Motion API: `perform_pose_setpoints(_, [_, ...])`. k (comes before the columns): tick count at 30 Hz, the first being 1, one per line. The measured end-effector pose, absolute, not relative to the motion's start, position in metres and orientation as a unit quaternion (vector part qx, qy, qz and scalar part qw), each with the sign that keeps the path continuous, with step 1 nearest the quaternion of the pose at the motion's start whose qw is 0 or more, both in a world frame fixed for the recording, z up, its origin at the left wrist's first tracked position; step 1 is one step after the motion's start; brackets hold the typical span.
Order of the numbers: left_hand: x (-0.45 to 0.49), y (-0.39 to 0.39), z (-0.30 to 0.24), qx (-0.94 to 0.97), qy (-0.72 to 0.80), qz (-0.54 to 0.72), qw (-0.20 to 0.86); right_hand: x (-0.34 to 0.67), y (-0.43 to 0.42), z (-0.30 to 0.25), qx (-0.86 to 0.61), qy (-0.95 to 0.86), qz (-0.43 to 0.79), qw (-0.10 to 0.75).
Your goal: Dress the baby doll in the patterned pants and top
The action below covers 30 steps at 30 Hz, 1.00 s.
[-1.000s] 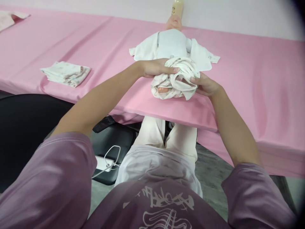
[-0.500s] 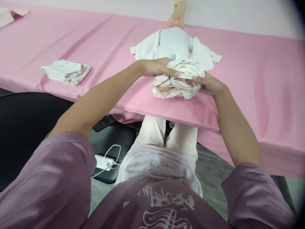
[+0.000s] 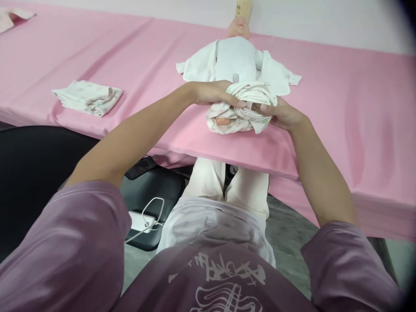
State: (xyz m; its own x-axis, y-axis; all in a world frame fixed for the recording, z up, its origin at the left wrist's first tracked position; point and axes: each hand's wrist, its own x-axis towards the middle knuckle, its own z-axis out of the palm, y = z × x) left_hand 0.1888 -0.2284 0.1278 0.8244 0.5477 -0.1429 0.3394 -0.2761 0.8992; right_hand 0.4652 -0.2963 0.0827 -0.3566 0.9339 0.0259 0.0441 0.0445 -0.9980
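A baby doll (image 3: 236,56) lies on its back on the pink-covered table, its head toward the wall. Under and beside its white torso spreads an open white baby top (image 3: 276,73) with sleeves out to both sides. Bunched white patterned baby clothing, seemingly pants (image 3: 255,92), covers the legs, and an orange-pink bit of foot (image 3: 223,121) peeks out at the near left. My left hand (image 3: 224,93) grips the bunched cloth from the left, thumb on top. From the right, my right hand (image 3: 281,113) has its fingers closed in the folds; some fingertips are hidden.
A folded patterned cloth (image 3: 87,97) lies to the left on the pink table cover (image 3: 146,56). Another light cloth (image 3: 14,19) is at the far left corner. Below the edge stand a black chair (image 3: 35,173) and a dark seat with a white power strip (image 3: 141,222) and cable.
My right fingertips have shifted slightly within the folds of the bunched cloth. The view has drifted a little; the doll and other things otherwise stay in place.
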Motion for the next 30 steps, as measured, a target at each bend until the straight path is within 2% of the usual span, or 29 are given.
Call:
perform_pose_setpoints(4, [0.189, -0.231, 0.124, 0.772, 0.272, 0.129, 0.56, 0.463, -0.301, 0.089, -0.404, -0.609, 0.558, 0.393])
perform_pose_setpoints(9, [0.194, -0.242, 0.126, 0.797, 0.317, 0.138, 0.495, 0.443, -0.319, 0.086, -0.49, -0.59, 0.436, 0.471])
perform_pose_setpoints(12, [0.199, -0.245, 0.125, 0.811, 0.351, 0.129, 0.45, 0.423, -0.343, 0.083, -0.538, -0.579, 0.37, 0.487])
perform_pose_setpoints(20, [0.212, -0.243, 0.099, 0.865, 0.354, 0.107, 0.338, 0.42, -0.393, 0.057, -0.655, -0.564, 0.248, 0.437])
perform_pose_setpoints(25, [0.224, -0.241, 0.082, 0.885, 0.364, 0.105, 0.271, 0.444, -0.387, 0.031, -0.651, -0.603, 0.19, 0.42])
perform_pose_setpoints(30, [0.227, -0.249, 0.086, 0.878, 0.38, 0.119, 0.265, 0.449, -0.374, 0.027, -0.651, -0.625, 0.163, 0.399])
